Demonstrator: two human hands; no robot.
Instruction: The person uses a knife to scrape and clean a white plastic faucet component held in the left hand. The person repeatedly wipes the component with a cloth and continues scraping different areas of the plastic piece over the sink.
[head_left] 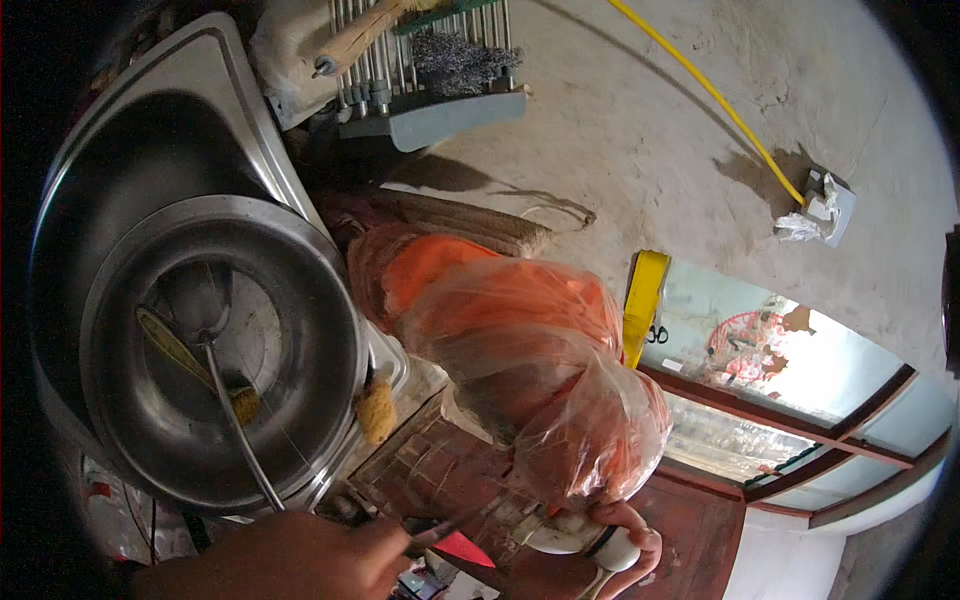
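Left hand [290,555]: curled, clamped on a knife [465,522]; the handle is covered by the fingers and the blade is dark and blurred. Right hand [640,550]: fingers bent around a white object [560,532], near the lower edge, just below the plastic bag [510,350]; partly covered, kind not clear. A pink-red pointed piece [465,548] shows beside the blade; cannot identify. Bag is cloudy, orange inside, contents not readable. Ladle [238,425] lies in the metal basin [105,340]; its handle end disappears at the left hand. Red-brown table [700,520] is partly hidden by the bag.
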